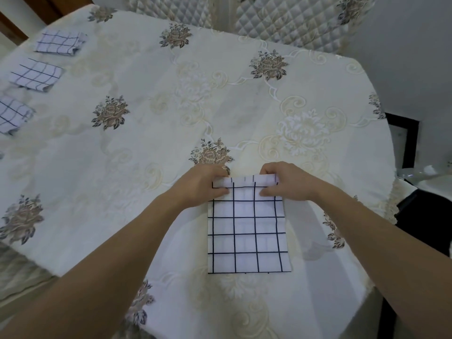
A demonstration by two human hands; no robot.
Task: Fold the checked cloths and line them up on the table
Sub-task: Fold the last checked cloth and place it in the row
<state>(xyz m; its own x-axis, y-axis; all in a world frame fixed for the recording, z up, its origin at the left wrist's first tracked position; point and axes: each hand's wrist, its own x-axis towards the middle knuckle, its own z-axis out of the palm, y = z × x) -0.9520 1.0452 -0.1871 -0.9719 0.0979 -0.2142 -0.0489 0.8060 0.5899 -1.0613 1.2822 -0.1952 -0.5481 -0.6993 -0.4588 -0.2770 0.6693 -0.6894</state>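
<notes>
While checked cloth [248,231] lies flat on counter [171,123] near front edge, left hand [203,185] and right hand [285,182] pinch its far corners, fingers curled. Three folded cloths [36,74] lined up far left.

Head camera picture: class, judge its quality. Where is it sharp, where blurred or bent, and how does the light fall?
Head view, centre: the checked cloth is sharp; head view, left edge: the folded cloths look smeared; head view overall: the wide lens bows the table edge, light is soft and even, with a faint shadow right of the cloth and no glare.
</notes>
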